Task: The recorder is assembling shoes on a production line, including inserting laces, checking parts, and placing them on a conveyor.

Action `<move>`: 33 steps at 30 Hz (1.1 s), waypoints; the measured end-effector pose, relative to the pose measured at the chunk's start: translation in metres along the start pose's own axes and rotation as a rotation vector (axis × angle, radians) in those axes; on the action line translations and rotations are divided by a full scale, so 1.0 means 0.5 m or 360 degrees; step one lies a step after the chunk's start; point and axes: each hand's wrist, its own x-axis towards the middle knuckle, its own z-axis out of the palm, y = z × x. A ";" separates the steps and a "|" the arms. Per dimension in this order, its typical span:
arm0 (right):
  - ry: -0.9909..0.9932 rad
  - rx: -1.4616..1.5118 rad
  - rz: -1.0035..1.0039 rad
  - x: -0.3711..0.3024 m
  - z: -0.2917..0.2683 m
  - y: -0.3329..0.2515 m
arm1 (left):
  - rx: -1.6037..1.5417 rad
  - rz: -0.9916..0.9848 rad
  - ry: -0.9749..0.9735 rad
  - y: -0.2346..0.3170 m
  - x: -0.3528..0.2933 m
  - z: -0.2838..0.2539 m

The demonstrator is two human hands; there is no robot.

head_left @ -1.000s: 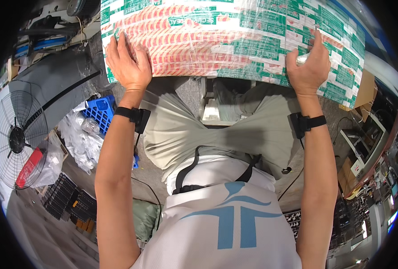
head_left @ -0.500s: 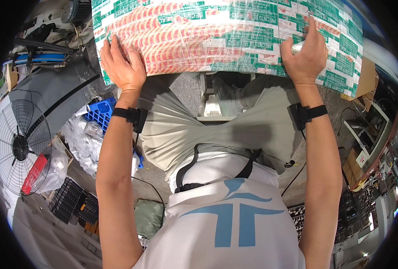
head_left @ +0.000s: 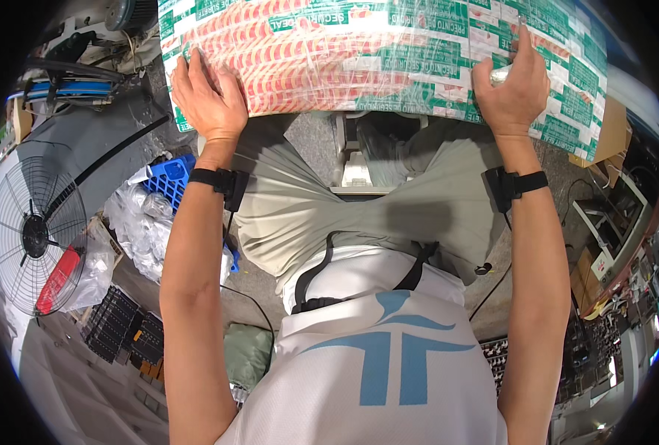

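A wide board or table surface (head_left: 389, 52) spans the top of the view, covered in green-and-white printed tape with red patterned strips under a glossy clear layer. Flat on its near left part rests my left hand (head_left: 209, 100), fingers stretched and slightly spread, holding nothing. Towards the right end, my right hand (head_left: 515, 93) lies on the surface with its index finger pointing away from me. A small shiny whitish thing (head_left: 499, 75) shows between thumb and palm. Just past the index fingertip sits a tiny metallic tip (head_left: 521, 21); whether the two are one thing I cannot tell.
At the left stands a round wire fan (head_left: 35, 236). Beside it lie clear plastic bags (head_left: 138, 230) and a blue plastic crate (head_left: 170, 182). A cardboard box (head_left: 613, 133) is under the surface's right end, near a grey-framed piece of equipment (head_left: 615, 222). Cables hang beside both forearms.
The whole view has shifted slightly. Both hands keep the same places on the taped surface, with their fingers posed much as before.
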 end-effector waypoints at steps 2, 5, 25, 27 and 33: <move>-0.0022 0.0000 0.0033 0.005 -0.008 -0.006 | -0.0006 0.0015 0.0016 0.003 0.007 -0.003; -0.0027 0.0006 0.0073 0.015 -0.019 0.000 | -0.0040 0.0042 -0.0010 0.031 0.029 -0.008; -0.0095 0.0132 0.0172 0.013 -0.069 -0.012 | 0.0014 -0.0040 -0.0088 0.049 0.006 -0.032; -0.0005 0.0116 0.0164 0.007 -0.060 -0.010 | 0.0056 0.0057 -0.0048 0.031 0.004 -0.021; -0.0215 0.0145 0.0212 0.013 -0.069 -0.033 | 0.0050 -0.0150 -0.0173 0.007 -0.025 0.007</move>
